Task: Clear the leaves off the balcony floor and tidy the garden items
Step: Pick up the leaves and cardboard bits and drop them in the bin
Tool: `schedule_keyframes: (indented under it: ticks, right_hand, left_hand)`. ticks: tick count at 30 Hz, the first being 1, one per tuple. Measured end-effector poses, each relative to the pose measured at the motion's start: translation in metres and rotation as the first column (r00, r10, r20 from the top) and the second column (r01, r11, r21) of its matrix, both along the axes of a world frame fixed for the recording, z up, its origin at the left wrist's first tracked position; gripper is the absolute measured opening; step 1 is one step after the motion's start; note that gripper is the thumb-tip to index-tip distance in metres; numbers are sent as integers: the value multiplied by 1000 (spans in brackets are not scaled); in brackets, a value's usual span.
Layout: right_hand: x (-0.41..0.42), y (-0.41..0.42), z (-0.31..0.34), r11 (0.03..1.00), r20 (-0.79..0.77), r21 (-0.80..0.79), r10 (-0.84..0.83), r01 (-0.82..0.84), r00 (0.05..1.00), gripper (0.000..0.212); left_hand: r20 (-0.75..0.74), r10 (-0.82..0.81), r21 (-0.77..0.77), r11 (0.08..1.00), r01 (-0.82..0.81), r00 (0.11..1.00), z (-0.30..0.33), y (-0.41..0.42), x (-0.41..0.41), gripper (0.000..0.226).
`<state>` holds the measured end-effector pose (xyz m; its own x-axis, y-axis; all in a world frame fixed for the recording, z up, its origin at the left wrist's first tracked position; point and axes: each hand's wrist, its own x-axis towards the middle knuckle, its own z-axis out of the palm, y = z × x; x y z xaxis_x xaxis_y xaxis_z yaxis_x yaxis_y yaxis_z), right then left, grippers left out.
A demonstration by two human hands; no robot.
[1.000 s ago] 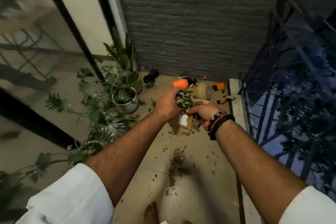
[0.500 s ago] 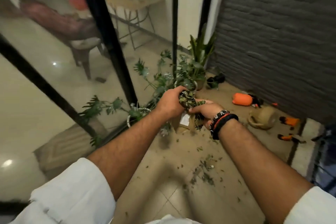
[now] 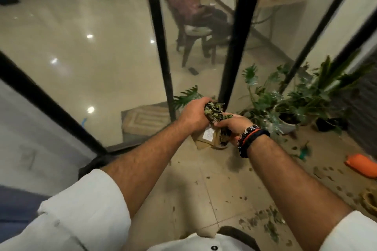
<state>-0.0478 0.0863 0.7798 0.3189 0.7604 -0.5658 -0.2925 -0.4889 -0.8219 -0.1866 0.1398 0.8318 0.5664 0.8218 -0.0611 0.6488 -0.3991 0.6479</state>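
I have a bundle of dry leaves point(image 3: 214, 113) pressed between my two hands, held out in front of me above the balcony floor point(image 3: 189, 195). My left hand point(image 3: 195, 115) curls over the top and side of the pile, and my right hand point(image 3: 234, 125) cups it from below and the right, fingers bent round the stems. Under the leaves I also hold a piece of brown cardboard point(image 3: 206, 138) with a white label, though I cannot tell which hand pinches it.

I judge the leaves to be very light, crisp and crumbly. They have no stiffness as a bundle, so they will slip out of any gap. The safe hold is what I have now: both palms closed in from opposite sides, with the cardboard as a tray beneath. Squeezing hard would break them into bits.

The floor is smooth beige tile, and loose leaves point(image 3: 265, 220) lie scattered on it near my feet and off to the right. An orange bottle point(image 3: 361, 166) lies on the tile at the right edge. Potted plants point(image 3: 285, 108) stand along the glass doors point(image 3: 102, 57), which have black frames. Through the glass I see a shiny indoor floor, a chair point(image 3: 195, 32) and a doormat point(image 3: 145, 119).
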Motion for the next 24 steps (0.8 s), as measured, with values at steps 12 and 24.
schedule_keyframes:
  ticks: [12, 24]
  right_hand:
    - [-148, 114, -7, 868, 9, -65, 494, -493, 869, 35]
    - [-275, 169, -34, 584, -76, -70, 806, -809, 588, 25]
  left_hand:
    - [-8, 484, -45, 874, -483, 875, -10, 44, -155, 52]
    - [-56, 777, -129, 617, -776, 627, -36, 44, -265, 56]
